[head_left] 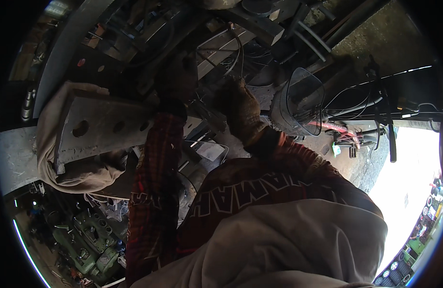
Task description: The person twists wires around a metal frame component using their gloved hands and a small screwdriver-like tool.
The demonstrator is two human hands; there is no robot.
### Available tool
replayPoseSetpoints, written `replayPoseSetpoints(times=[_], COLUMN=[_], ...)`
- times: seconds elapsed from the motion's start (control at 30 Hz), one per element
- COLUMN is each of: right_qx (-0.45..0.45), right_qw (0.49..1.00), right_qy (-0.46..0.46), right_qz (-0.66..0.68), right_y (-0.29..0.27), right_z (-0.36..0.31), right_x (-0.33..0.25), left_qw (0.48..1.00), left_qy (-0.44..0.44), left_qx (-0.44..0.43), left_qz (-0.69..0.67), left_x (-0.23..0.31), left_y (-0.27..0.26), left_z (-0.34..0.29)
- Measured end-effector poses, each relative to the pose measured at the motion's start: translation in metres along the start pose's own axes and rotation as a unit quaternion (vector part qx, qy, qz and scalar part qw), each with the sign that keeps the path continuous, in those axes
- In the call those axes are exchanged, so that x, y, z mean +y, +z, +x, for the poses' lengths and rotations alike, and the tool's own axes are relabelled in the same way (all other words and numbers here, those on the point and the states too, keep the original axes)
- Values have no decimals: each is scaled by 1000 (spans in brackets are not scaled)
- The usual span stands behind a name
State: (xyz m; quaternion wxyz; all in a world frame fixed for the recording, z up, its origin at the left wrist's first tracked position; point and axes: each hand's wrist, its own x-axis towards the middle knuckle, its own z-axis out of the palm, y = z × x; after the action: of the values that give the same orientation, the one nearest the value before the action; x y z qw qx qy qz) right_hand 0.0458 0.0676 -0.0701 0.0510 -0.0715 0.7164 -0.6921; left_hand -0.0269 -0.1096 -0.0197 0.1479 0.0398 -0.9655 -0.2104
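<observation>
My left hand, in a dark glove, reaches over the far end of a thick metal bar with round holes. Deep shadow hides its fingers and anything in them. To its right, my right hand wears a worn, brownish knitted glove and looks curled closed. Its fingertips fade into the dark, and I cannot make out what they hold. A thin cable hangs just above this glove. Beige cloth is draped around the near end of the bar.
Steel beams and frames crowd the far side. At the right stands a red bicycle with a wire mesh basket close to my right forearm. A green machine stands at the lower left. Bright daylight enters at the right.
</observation>
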Motion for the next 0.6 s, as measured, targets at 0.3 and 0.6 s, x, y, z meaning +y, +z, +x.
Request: replayPoseSetpoints(times=[0.3,0.6], right_qx=[-128,184], right_qw=[945,898], right_qy=[-69,150], right_qz=[-293,369], right_y=[-77,35], right_z=[39,32], right_x=[-15,-37], left_qw=[999,998], left_qy=[28,50], left_qx=[32,33], left_qz=[15,22], left_x=[-7,-9], left_y=[3,1], left_z=[9,-2])
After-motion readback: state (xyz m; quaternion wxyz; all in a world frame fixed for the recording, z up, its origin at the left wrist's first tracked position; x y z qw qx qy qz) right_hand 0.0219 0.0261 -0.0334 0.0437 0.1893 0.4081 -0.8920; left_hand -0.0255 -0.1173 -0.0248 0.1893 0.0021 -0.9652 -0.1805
